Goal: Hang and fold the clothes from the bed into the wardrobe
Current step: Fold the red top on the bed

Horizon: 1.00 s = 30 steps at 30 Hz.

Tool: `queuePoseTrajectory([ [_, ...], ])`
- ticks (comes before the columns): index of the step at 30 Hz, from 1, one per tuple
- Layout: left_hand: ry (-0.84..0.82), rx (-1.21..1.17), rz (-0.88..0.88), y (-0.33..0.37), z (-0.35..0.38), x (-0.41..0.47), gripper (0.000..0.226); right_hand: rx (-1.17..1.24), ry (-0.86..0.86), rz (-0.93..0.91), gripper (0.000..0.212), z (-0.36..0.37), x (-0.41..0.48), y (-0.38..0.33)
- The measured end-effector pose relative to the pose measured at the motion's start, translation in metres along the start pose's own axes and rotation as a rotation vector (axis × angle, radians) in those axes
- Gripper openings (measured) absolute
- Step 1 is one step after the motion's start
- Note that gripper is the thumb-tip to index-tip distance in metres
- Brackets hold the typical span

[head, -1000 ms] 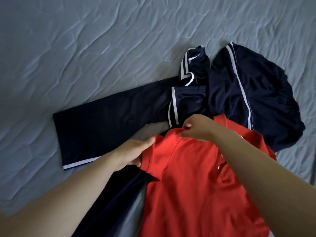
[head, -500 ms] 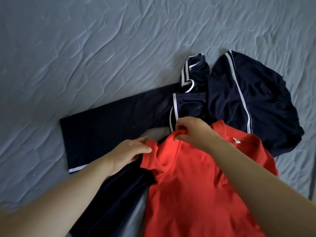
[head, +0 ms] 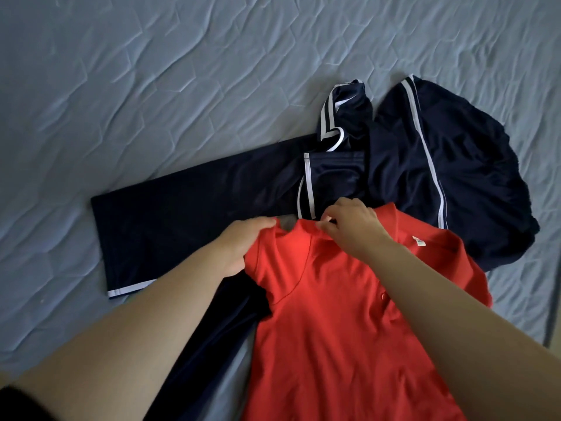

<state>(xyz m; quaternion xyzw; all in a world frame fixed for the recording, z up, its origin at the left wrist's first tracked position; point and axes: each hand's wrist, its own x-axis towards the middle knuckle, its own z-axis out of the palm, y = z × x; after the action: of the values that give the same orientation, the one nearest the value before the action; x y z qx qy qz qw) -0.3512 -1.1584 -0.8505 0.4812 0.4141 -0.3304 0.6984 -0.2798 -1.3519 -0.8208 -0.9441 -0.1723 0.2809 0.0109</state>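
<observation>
**A:** What fills most of the view?

**B:** The bed [head: 151, 86], covered from edge to edge by a creased blue-grey sheet.

**A:** And lying on it?

**B:** A navy garment [head: 197, 214] with white stripes. One long leg lies flat toward the left and ends in a white band at the hem. Another dark stretch runs down under the left forearm. At the upper right the navy cloth is heaped in a rumpled mound [head: 455, 183] (the same piece or a second one, I cannot tell).

**A:** Where is the red one?

**B:** The red polo shirt [head: 334, 329] lies in the lower middle, front up, overlapping the navy cloth. Its collar points to the far side and its body runs off the bottom edge.

**A:** The hands?

**B:** Both are on the shirt. The left hand [head: 243, 247] grips the sleeve on the view's left, up by the shoulder, with the thumb on top and the rest tucked under the cloth. The right hand [head: 352, 229] is at the collar, its fingers [head: 329, 229] curled and pinching the collar's edge.

**A:** Anything smaller?

**B:** A pale label [head: 419, 242] sits inside the collar, just right of the right wrist. A red button [head: 384, 296] shows on the placket beside the right forearm.
</observation>
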Motion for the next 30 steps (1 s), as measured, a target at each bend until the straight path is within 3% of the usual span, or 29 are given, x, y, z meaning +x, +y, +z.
queuePoseTrajectory([
  [3, -0.152, -0.187, 0.001, 0.0, -0.015, -0.009, 0.024, -0.006, -0.024, 0.011, 0.023, -0.001, 0.004, 0.001],
  [6, -0.123, -0.184, 0.152, -0.002, -0.027, -0.021, 0.021, 0.179, 0.088, 0.0, 0.016, -0.008, 0.005, 0.0],
  [9, -0.014, 0.094, 0.389, -0.009, -0.035, -0.033, 0.029, 0.247, 0.287, -0.061, 0.015, -0.012, 0.011, -0.001],
  [11, 0.151, 0.439, 0.514, -0.017, -0.036, -0.037, 0.036, 0.247, 0.27, -0.04, 0.018, -0.008, 0.018, -0.002],
  [12, 0.227, 0.573, 0.525, -0.021, -0.036, -0.036, 0.042, 0.231, 0.245, -0.023, 0.019, -0.004, 0.021, -0.003],
  [14, 0.243, 0.595, 0.487, -0.027, -0.036, -0.029, 0.048, 0.217, 0.23, 0.007, 0.021, 0.006, 0.027, -0.004],
  [18, 0.126, 0.202, 0.423, -0.017, -0.039, -0.012, 0.028, 0.366, 0.338, 0.004, 0.018, 0.017, 0.029, -0.004],
  [21, -0.135, -0.005, 0.287, -0.011, -0.043, -0.006, 0.029, 0.49, 0.354, 0.003, 0.018, 0.02, 0.023, 0.002],
  [24, -0.172, 0.115, 0.264, -0.017, -0.042, -0.006, 0.03, 0.555, 0.369, -0.007, 0.017, 0.019, 0.013, 0.006],
  [26, -0.125, 0.283, 0.298, -0.021, -0.037, -0.01, 0.044, 0.582, 0.402, -0.014, 0.017, 0.016, 0.009, 0.006],
  [28, -0.058, 0.472, 0.38, -0.02, -0.03, -0.014, 0.054, 0.593, 0.411, -0.029, 0.017, 0.013, 0.006, 0.004],
  [30, 0.035, 0.522, 0.527, -0.018, -0.026, -0.018, 0.048, 0.603, 0.412, -0.043, 0.017, 0.011, 0.004, 0.002],
])
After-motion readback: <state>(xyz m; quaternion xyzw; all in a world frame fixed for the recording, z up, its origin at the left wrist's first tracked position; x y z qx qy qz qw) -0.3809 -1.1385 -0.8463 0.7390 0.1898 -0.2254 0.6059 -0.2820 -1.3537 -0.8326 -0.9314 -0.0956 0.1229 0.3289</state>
